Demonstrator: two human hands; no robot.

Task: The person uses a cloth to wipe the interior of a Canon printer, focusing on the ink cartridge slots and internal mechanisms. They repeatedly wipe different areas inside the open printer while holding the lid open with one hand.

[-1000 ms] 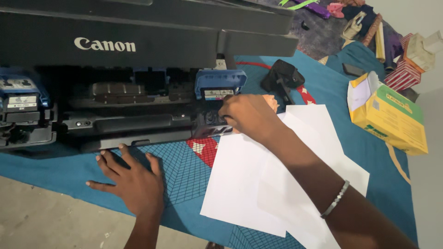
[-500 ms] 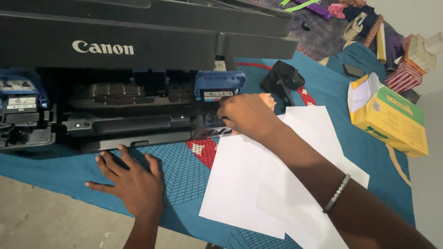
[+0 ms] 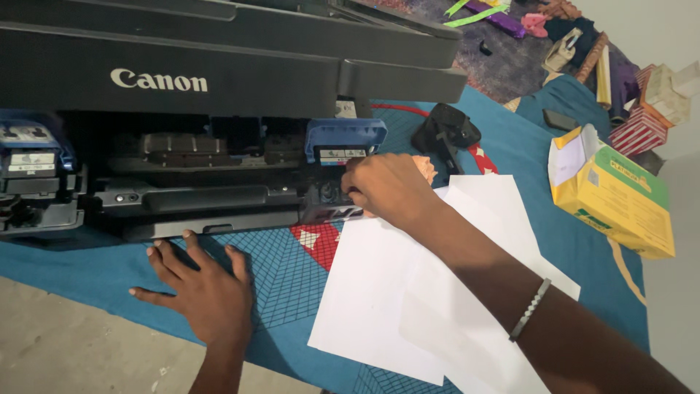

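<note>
A small black ink cartridge point(image 3: 329, 198) is seated in the open carriage at the front of the black printer point(image 3: 219, 73), just under the raised blue latch point(image 3: 344, 136), and it is pinched by the fingertips of the right hand point(image 3: 386, 186), though how firmly they close on it cannot be told. The left hand point(image 3: 204, 292) is laid flat, fingers spread, on the blue cloth point(image 3: 292, 277) beside white paper sheets point(image 3: 408, 292). The cartridge is judged light, rigid and smooth-sided, best taken by its plastic side walls, the underside being likely delicate

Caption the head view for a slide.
Right hand reaches into open black printer at blue cartridge holder; left hand flat on blue cloth.
</note>
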